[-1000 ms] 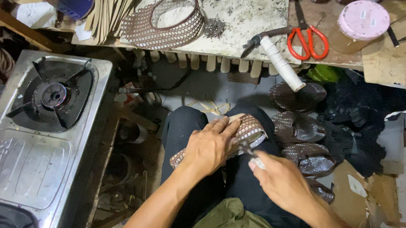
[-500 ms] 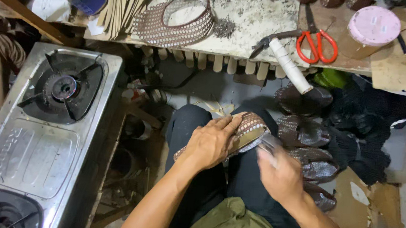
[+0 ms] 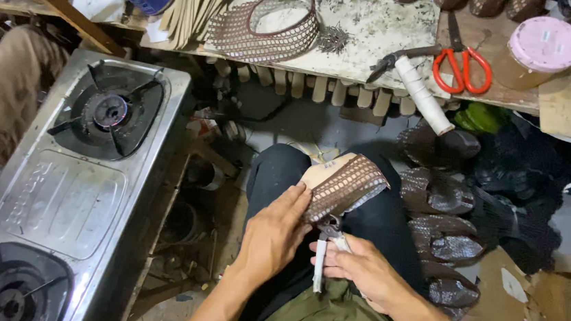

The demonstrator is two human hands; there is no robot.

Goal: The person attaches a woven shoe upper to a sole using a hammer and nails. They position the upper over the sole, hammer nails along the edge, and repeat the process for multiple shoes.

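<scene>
Fingers of left hand curled flat over near edge of brown woven-pattern shoe upper on pale last, pinning it on knee. Right hand closed round pale-handled metal tool, tip touching upper's lower edge between both hands. Upper's long axis runs diagonally, up and right away from fingers; left hand nearer its body, right nearer its edge. Beyond fingers: bench with red-handled scissors, white thread spool. Left of fingers: steel gas stove.

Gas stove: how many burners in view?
2. On the gas stove left of the person's lap: one burner at the far end, one burner at the near end, partly cut by the frame edge.
</scene>
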